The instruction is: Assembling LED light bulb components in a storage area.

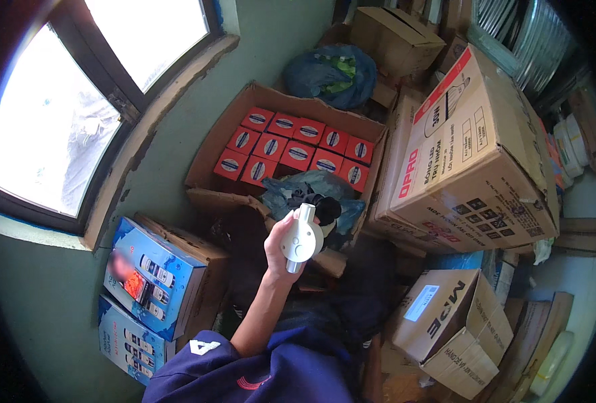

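Observation:
My left hand (276,247) is raised in front of me with its fingers closed round a white round conduit junction box (302,243). Two short pipe stubs stick out of the box at opposite ends, one up and one down. Behind it, a thin blue plastic bag (281,195) with a dark bundle (326,208) lies at the near edge of an open carton (207,178). Inside that carton stand several small red boxes (271,146) in rows. Part of my right arm (372,369) shows at the lower edge; the hand itself is out of sight.
Big brown cartons (472,154) are stacked on the right, with a smaller, tilted carton (439,322) below them. Blue printed boxes (153,275) stand at the left under the window (56,127). A stuffed blue bag (331,75) and another carton (395,40) sit at the back.

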